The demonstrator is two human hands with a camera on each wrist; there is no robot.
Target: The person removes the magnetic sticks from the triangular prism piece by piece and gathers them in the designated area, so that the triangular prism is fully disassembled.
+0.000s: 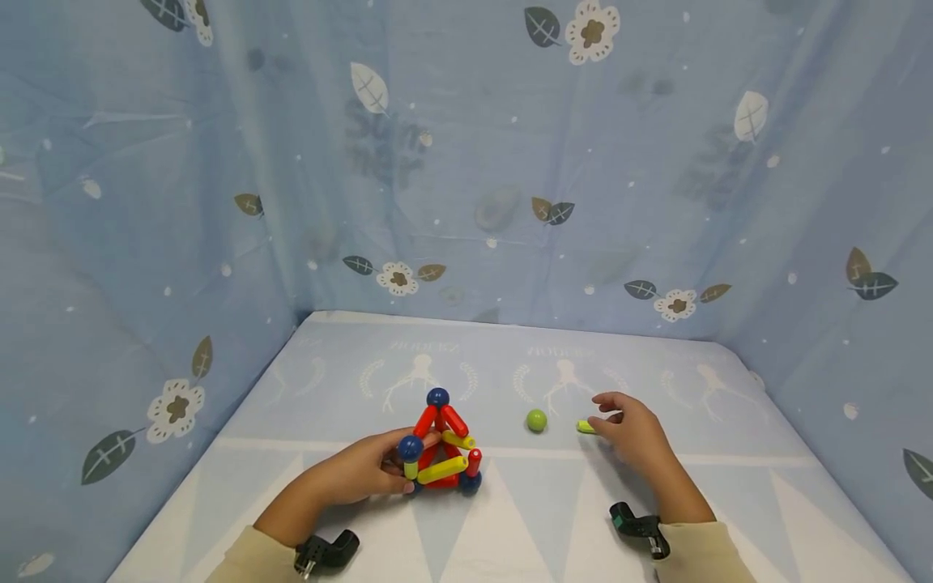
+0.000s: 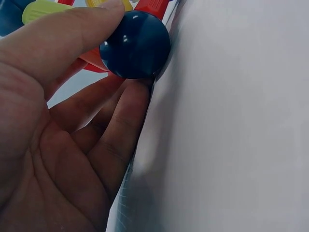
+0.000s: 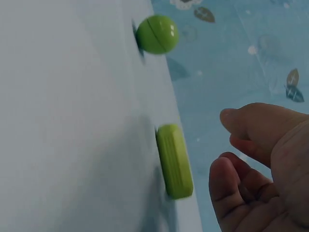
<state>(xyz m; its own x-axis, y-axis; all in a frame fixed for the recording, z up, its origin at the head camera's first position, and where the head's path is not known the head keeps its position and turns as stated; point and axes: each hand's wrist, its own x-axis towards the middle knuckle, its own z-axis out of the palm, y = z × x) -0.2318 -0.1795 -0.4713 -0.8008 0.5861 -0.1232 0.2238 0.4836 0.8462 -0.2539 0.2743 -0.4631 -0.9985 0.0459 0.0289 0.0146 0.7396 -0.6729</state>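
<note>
A structure of magnetic building rods and balls (image 1: 442,470) stands on the table left of centre, with red, yellow and green rods and dark blue balls. My left hand (image 1: 364,466) grips its left side. In the left wrist view, the thumb lies against a blue ball (image 2: 137,46) and the other fingers reach behind it. My right hand (image 1: 636,429) hovers beside a yellow-green rod (image 3: 174,162) lying on the table. Its fingers are loosely bent, and the right wrist view shows a gap between them and the rod. A green ball (image 1: 536,420) lies between the structure and that rod.
The table (image 1: 525,534) has a pale cloth with triangles and deer-like prints. Blue curtains (image 1: 466,162) with flowers and leaves enclose its back and sides. A black device is strapped at each wrist.
</note>
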